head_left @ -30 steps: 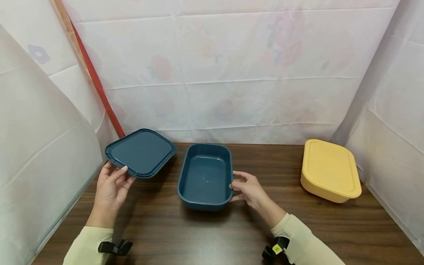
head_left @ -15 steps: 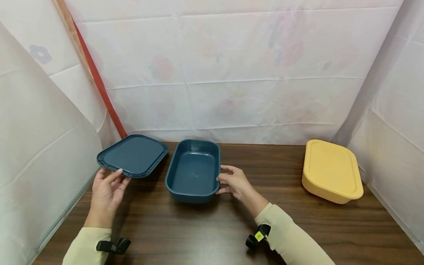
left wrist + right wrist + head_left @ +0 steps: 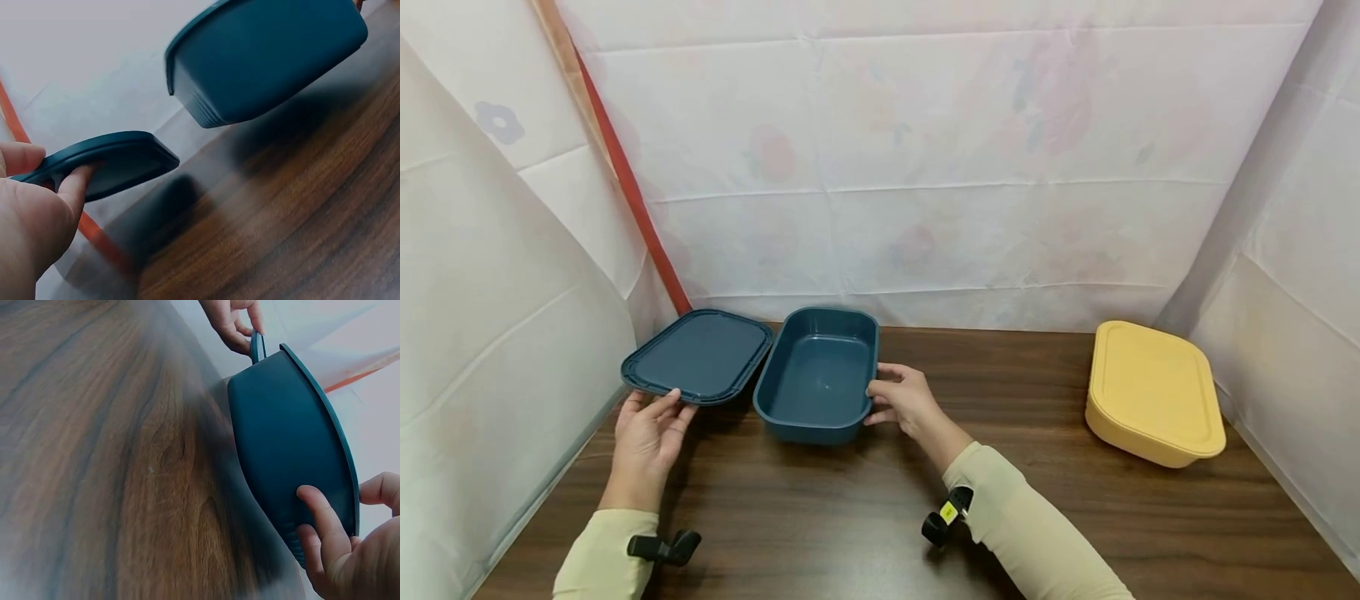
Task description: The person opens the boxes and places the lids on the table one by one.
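The wood-grain tabletop [image 3: 865, 533] is walled in by white sheeting [image 3: 925, 167] at the back and both sides, so the only open side is the near one. A broad bare stretch of wood lies between the two groups of things and along the near edge.

The yellow lidded box [image 3: 1153, 392] sits far right, close to the right-hand sheet and well apart from the hands.

The dark blue container [image 3: 817, 375] is left of centre, near the back sheet, open side up and tilted; the wrist views show its base lifted off the wood. The right hand [image 3: 906, 402] grips its right rim, thumb inside and fingers [image 3: 322, 519] curled on the outer wall.

The dark blue lid [image 3: 697, 356] is just left of the container, edges nearly meeting, crowding the left sheet and a red strip [image 3: 632, 192]. The left hand [image 3: 647, 437] pinches its near edge, thumb on top and fingers beneath, mostly hidden. Whether the lid's far edge rests on the wood cannot be told.
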`<state>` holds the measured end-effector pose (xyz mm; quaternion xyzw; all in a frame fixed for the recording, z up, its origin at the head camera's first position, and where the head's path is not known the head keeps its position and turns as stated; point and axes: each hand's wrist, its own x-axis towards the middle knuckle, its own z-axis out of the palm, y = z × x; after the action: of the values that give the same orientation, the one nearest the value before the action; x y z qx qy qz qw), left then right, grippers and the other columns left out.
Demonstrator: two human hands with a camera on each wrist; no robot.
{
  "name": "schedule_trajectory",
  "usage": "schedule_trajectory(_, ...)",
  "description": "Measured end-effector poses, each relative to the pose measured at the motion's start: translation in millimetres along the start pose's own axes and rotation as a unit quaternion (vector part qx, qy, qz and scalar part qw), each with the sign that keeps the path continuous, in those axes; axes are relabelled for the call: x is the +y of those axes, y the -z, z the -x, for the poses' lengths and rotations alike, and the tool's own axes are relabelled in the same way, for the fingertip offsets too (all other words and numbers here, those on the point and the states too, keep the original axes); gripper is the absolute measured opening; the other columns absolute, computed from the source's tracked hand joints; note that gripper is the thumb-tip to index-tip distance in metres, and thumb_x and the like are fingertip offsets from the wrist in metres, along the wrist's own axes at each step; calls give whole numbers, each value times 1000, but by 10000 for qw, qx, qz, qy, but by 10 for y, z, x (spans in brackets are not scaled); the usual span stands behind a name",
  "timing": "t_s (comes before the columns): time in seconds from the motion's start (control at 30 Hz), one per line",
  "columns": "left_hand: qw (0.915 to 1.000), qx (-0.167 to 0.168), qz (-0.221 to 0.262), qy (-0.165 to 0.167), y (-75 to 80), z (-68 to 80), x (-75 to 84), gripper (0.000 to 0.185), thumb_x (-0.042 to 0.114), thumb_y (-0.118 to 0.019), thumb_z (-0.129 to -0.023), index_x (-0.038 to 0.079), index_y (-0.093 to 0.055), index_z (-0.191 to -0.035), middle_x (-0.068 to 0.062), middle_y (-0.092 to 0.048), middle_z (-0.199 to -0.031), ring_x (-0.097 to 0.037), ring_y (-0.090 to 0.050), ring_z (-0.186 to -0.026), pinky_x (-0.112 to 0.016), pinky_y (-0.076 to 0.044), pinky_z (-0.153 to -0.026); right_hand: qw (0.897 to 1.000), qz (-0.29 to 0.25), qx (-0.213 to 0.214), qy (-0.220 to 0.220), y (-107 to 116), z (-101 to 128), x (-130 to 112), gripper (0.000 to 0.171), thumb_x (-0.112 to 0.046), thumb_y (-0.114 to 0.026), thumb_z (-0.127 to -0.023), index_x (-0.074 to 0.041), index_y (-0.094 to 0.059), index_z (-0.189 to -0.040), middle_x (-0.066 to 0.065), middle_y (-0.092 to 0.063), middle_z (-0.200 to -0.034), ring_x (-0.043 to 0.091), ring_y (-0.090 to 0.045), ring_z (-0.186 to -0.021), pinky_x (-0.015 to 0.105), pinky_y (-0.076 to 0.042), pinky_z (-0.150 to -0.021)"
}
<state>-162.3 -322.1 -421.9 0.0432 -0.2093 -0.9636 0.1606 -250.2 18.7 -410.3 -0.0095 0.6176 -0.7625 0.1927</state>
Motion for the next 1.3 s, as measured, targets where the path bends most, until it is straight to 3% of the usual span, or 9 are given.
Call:
schedule_trajectory(0.13,9998,48,-124,158,68,-4,3,81,-28,-45,-87,21,-32,-150,-9,-55,-129,-27,-61,-112,-44,-51,-89,10000,-8,70,-5,-78,-67,26,61,9,-61,-78,5,-49,-138,22,-65,-85,22,-65,-65,42,-58,-55)
schedule_trajectory(0.33,9947,411,-891,295,77,1,40,97,-24,-50,-87,36,-15,-155,-6,-44,-131,-24,-65,-104,-43,-52,-86,9996,24,262,-51,-156,-120,56,60,8,-61,-79,4,-49,-137,22,-65,-85,22,-65,-65,42,-58,-56)
schedule_trajectory(0.57,9842,1007,-1403,399,70,-4,61,102,-23,-53,-87,45,-14,-153,0,-28,-145,-18,-66,-98,-39,-51,-89,9992,54,371,-127,-230,-158,55,60,7,-61,-79,1,-51,-138,31,-64,-99,23,-65,-67,43,-58,-57)
schedule_trajectory(0.73,9712,1378,-1899,411,55,-20,67,102,-21,-55,-87,44,-11,-153,-5,-13,-159,-15,-66,-99,-40,-50,-88,9989,65,431,-147,-254,-170,63,60,7,-62,-79,1,-51,-138,31,-65,-99,25,-67,-69,43,-58,-56)
schedule_trajectory(0.87,9514,1824,-2441,447,43,-35,72,102,-17,-57,-88,44,-9,-154,0,-8,-161,-10,-62,-104,-38,-51,-87,9989,77,425,-172,-257,-184,77,58,7,-62,-80,0,-52,-137,25,-67,-91,25,-66,-69,44,-58,-57)
schedule_trajectory(1.0,9204,2287,-3133,480,32,-35,69,97,-10,-59,-90,39,-6,-155,0,-7,-161,-8,-62,-105,-34,-52,-85,9987,136,446,-207,-257,-190,84,57,8,-62,-80,-1,-54,-135,18,-66,-81,24,-66,-68,45,-58,-57)
schedule_trajectory(1.17,8811,2789,-3804,340,48,-66,59,85,-4,-58,-92,22,-10,-157,-8,-11,-160,-6,-66,-94,-30,-55,-81,9985,141,453,-255,-254,-196,83,57,8,-63,-80,-2,-54,-135,16,-66,-81,24,-66,-70,45,-58,-59)
schedule_trajectory(1.3,8572,3065,-4130,261,75,-93,70,84,-4,-59,-91,12,-10,-157,-12,-9,-160,-7,-69,-83,-26,-54,-80,9987,137,425,-265,-247,-202,89,58,8,-63,-80,-2,-52,-137,15,-65,-81,24,-65,-72,45,-58,-60)
